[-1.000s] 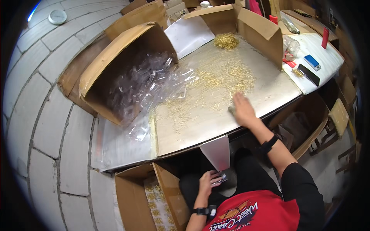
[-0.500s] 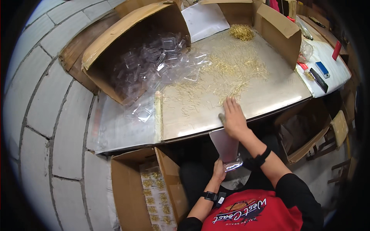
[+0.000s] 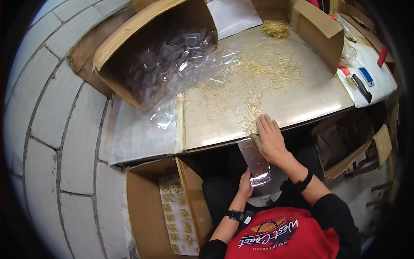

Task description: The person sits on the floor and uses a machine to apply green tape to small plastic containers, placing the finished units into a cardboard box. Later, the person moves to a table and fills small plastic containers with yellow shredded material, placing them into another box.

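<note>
My left hand [image 3: 245, 184] is closed on a clear plastic box [image 3: 261, 178] just below the table's front edge. The box's long transparent flap [image 3: 251, 154] rises toward that edge. A few gold bits show on the flap. At the edge my right hand [image 3: 270, 137] lies with its fingers stretched out, its inner side against a stream of thin gold-coloured pins [image 3: 251, 115]. Its thumb is beside the top of the flap. More loose pins [image 3: 271, 64] are spread over the tabletop [image 3: 310, 97].
A tipped cardboard box [image 3: 125, 39] spills empty clear plastic boxes [image 3: 185, 56] at the left. A heap of gold pins [image 3: 276, 29] lies at the back. Filled packs [image 3: 177, 216] sit in a carton [image 3: 142, 207] at lower left. A blue object [image 3: 366, 76] lies at right.
My right hand has moved slightly right and nearer to me, and pins now reach the table edge beside it. The plastic box has tilted, showing more of its inside.
</note>
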